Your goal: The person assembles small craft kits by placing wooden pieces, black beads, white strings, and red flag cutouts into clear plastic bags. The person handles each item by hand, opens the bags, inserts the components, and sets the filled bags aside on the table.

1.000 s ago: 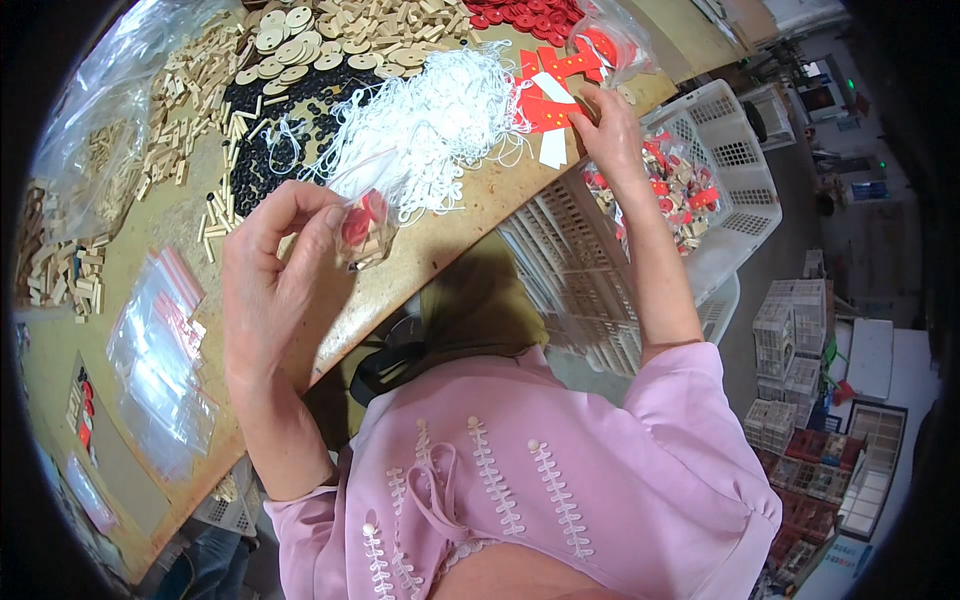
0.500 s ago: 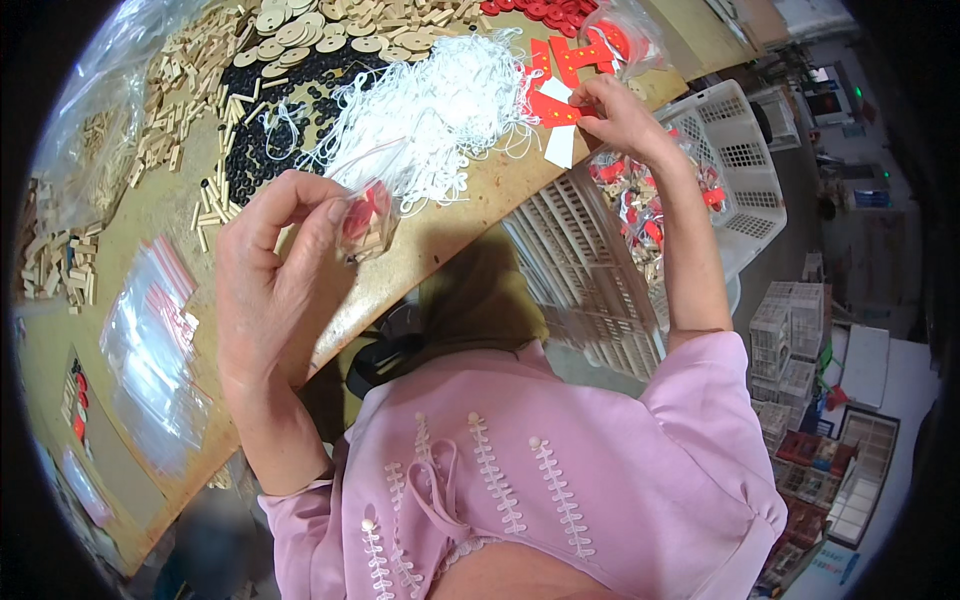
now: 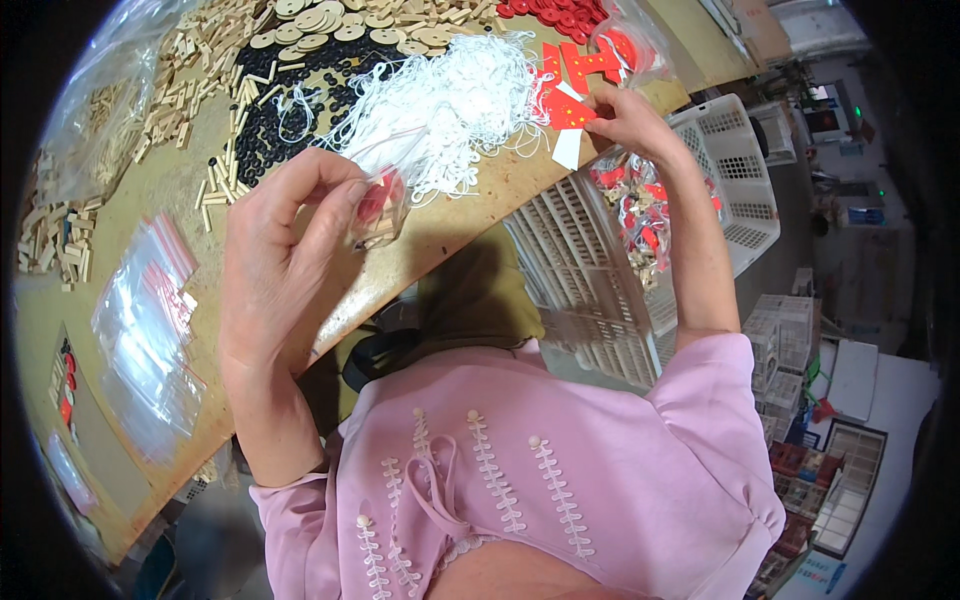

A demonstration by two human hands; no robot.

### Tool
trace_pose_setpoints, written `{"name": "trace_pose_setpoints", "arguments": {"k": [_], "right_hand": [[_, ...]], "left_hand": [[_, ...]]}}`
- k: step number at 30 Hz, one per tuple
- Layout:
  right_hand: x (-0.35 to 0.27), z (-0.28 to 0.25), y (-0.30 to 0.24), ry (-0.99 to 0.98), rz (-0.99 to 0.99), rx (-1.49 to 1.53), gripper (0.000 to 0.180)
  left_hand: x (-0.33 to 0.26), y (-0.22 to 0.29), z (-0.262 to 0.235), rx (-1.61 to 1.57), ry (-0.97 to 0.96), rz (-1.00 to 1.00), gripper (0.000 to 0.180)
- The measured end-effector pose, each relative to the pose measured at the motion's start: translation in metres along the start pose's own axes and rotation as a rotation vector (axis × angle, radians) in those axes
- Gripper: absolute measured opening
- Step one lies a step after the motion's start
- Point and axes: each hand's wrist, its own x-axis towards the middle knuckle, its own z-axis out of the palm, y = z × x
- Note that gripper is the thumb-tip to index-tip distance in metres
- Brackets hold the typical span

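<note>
left of the middle of the frame, the left hand (image 3: 285, 235) is pinching a small clear bag (image 3: 380, 208) between thumb and forefinger. the bag is hanging over the tabletop (image 3: 495, 190), near its front edge, and is showing red and pale wooden pieces inside.

at the upper right of centre, the right hand (image 3: 637, 122) is curving its thumb and forefinger over red slips (image 3: 570, 112) with yellow stars; the fingertips are touching the slips' right side, though whether they are pinching one cannot be told. a white strip (image 3: 567, 150) is poking out just below.

across the upper middle, a heap of white cords (image 3: 450, 115) is lying between the slips and a spread of black rings (image 3: 300, 140). pale wooden discs (image 3: 312, 22) are covering the top, and red discs (image 3: 555, 14) are sitting to their right. at the left, flat clear bags (image 3: 150, 345) are lying in an overlapping stack. on the right, a white crate (image 3: 738, 165) is standing beyond the table edge, holding filled bags (image 3: 640, 215).
</note>
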Motion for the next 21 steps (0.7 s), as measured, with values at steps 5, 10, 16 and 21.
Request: {"name": "trace_pose_setpoints", "arguments": {"k": [5,10,16,21], "right_hand": [[-0.024,-0.004,0.001,0.198,0.038,0.432,0.020],[-0.044,0.030,-0.027,0.513,-0.257,-0.353,0.021],[-0.075,0.033,-0.038,0.418,-0.071,-0.003,0.036],[-0.069,0.029,-0.007,0.347,-0.280,-0.259,0.043]], "left_hand": [[0.000,-0.003,-0.002,0.017,-0.011,0.041,0.008],[-0.001,-0.001,0.001,-0.051,-0.023,0.007,0.008],[-0.001,-0.002,0.004,-0.142,0.015,-0.061,0.008],[0.000,0.002,0.005,-0.097,0.008,-0.043,0.008]]}}
